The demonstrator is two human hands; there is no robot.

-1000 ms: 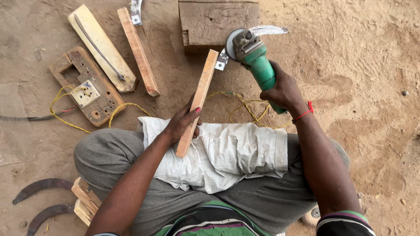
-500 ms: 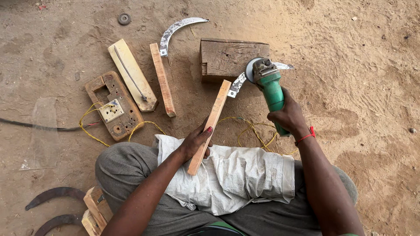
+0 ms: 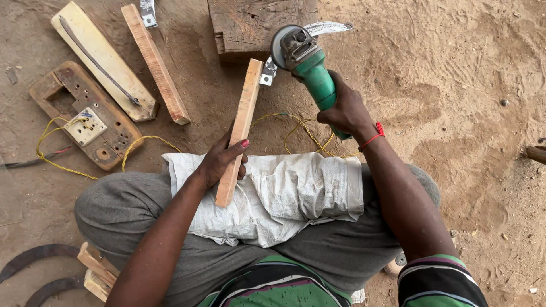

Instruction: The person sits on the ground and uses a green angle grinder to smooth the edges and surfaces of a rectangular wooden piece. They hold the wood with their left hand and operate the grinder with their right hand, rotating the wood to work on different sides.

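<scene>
My left hand point(image 3: 219, 161) grips a long light wooden stick point(image 3: 244, 108) that leans from my lap toward the ground ahead. My right hand point(image 3: 347, 111) holds a green angle grinder point(image 3: 304, 59) by its body, its disc guard close beside the stick's far end. A white woven sack point(image 3: 284, 193) lies folded over my grey-trousered legs under the stick. A yellow cord point(image 3: 296, 128) trails on the ground below the grinder.
A dark wooden block point(image 3: 256, 23) with a curved metal blade point(image 3: 327, 27) sits ahead. To the left lie a second wooden stick point(image 3: 154, 61), a pale board point(image 3: 96, 57) and a wooden socket board point(image 3: 85, 116). Curved iron pieces point(image 3: 34, 256) and wood offcuts point(image 3: 96, 270) lie bottom left.
The view shifted, so the things on the ground sit higher in the frame now. The grinder head stays close beside the stick's far end, and both hands keep their grips.
</scene>
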